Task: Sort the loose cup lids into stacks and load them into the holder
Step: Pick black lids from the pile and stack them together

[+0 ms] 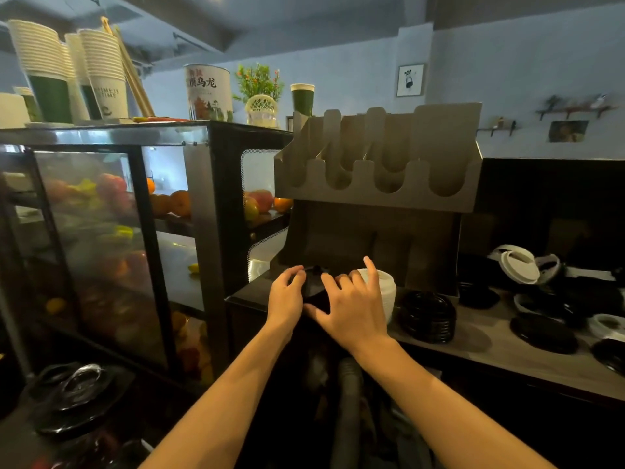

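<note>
Below the dull grey sheet-metal lid holder [378,184] sit a glossy black stack of plastic lids [427,316] and a plain white lid stack [385,289]. Left of the holder, tall white paper cups [101,79] carry dark green bands.

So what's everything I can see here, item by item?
Lid holder: one, steel, slots look empty, back of counter.
Black lid stack: one, counter, right of the hands.
White lid stack: one, behind right hand.
Loose lids: several, black and white, far right.
Paper cups: stacks, white and green, atop the display case.
Fruit: orange, red and yellow, inside the glass case.
Tea tin: one, white.
Plant: one, green.
Left hand, right hand: both on a black lid stack.
</note>
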